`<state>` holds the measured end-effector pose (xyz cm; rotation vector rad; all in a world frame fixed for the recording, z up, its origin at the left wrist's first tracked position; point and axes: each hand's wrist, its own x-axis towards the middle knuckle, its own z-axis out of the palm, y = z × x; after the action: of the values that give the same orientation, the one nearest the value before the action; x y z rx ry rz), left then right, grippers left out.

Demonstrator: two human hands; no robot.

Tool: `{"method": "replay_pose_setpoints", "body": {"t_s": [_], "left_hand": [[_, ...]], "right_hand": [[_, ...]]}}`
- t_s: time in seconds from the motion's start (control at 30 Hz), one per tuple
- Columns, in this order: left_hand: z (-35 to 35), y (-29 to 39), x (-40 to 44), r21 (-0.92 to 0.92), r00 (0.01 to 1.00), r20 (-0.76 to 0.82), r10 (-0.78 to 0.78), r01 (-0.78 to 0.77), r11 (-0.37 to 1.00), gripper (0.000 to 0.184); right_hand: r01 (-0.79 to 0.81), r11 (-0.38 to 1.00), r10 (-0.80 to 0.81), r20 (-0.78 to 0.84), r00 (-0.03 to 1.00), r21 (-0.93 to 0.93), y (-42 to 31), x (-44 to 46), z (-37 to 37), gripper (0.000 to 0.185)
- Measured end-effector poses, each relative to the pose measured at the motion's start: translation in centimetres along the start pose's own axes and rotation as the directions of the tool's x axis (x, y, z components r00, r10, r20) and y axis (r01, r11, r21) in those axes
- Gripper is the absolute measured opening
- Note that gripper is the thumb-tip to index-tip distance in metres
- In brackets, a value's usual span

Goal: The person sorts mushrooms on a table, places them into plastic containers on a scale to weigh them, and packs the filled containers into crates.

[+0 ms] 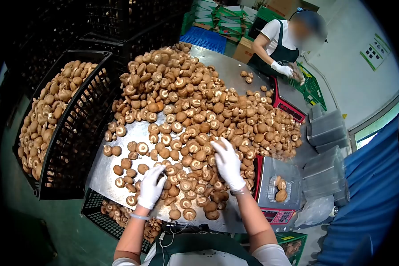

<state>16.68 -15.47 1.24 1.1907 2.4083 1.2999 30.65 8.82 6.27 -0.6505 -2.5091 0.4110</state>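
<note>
1. The metal table (102,173) was partly covered by mushrooms (218,107).
2. The right hand (228,166), nearer their main heap ahead, was held part-spread over them, any grasp hidden.
3. The left hand (150,188) was half-curled among scattered ones, any grasp unclear.

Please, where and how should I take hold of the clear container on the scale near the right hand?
The clear container is probably best held by two opposite outer walls, the right hand coming from above. It sits flat on the scale with mushrooms inside, and bare platform shows beside it, so there seems room to grip.
</note>
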Motion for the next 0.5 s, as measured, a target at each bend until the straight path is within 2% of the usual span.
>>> {"method": "replay_pose_setpoints", "body": {"t_s": [0.07,0.1,0.13,0.2,0.23,0.27,0.3,0.33,0.37,0.4,0.43,0.47,0.5], "left_hand": [[1.2,0.3,1.2,0.179,0.993,0.117,0.021,-0.042,0.983,0.048],[2.0,-0.4,1.6,0.259,0.983,0.179,0.049,-0.095,0.961,0.053],[2.8,-1.0,1.8,0.283,0.984,0.169,0.057,-0.103,0.953,0.050],[2.9,-1.3,2.5,0.180,0.990,0.138,-0.024,-0.002,0.984,0.049],[2.8,-1.5,2.6,0.110,0.998,0.056,-0.014,0.008,0.994,0.049],[2.4,-1.2,2.6,0.039,1.000,-0.023,-0.014,0.015,0.999,0.048],[1.7,-1.1,2.5,-0.083,0.993,-0.025,-0.113,0.111,0.990,0.048],[0.8,-1.0,2.2,-0.240,0.943,0.065,-0.326,0.331,0.912,0.041],[0.1,-0.9,1.8,-0.502,0.898,0.145,-0.416,0.429,0.751,0.038],[-0.7,-1.3,1.5,-0.707,0.847,0.249,-0.471,0.491,0.509,0.035],[-1.4,-1.7,1.2,-0.780,0.831,0.269,-0.488,0.484,0.395,0.033],[-2.0,-1.2,0.8,-0.869,0.850,0.251,-0.464,0.408,0.278,0.037],[-3.1,-0.8,0.5,-0.900,0.882,0.289,-0.373,0.383,0.209,0.039]], "right_hand": [[0.191,0.944,-0.140,0.199,0.970,-0.270,-0.4,0.7,1.9,0.044],[0.267,0.908,-0.184,0.264,0.947,-0.324,0.0,0.5,3.5,0.045],[0.343,0.863,-0.224,0.329,0.917,-0.370,0.6,0.2,4.8,0.045],[0.331,0.872,-0.195,0.364,0.911,-0.361,-0.3,1.1,4.2,0.043],[0.191,0.967,-0.131,0.316,0.940,-0.168,-0.5,1.2,3.4,0.042],[0.039,0.998,-0.050,0.290,0.956,0.041,-0.7,1.2,2.8,0.042],[-0.020,0.986,-0.030,0.292,0.956,0.166,-0.4,1.2,2.6,0.044],[-0.141,0.937,0.017,0.363,0.931,0.319,-0.3,1.1,2.0,0.043],[-0.253,0.855,0.033,0.441,0.897,0.452,-0.3,1.0,1.5,0.042],[-0.365,0.744,0.035,0.513,0.857,0.559,-0.2,0.8,1.3,0.042],[-0.369,0.743,0.040,0.514,0.857,0.558,0.0,0.5,1.4,0.042],[-0.546,0.504,0.057,0.605,0.794,0.669,0.1,0.0,1.7,0.042],[-0.680,0.218,0.039,0.690,0.723,0.700,0.0,-0.5,1.8,0.044]]}}
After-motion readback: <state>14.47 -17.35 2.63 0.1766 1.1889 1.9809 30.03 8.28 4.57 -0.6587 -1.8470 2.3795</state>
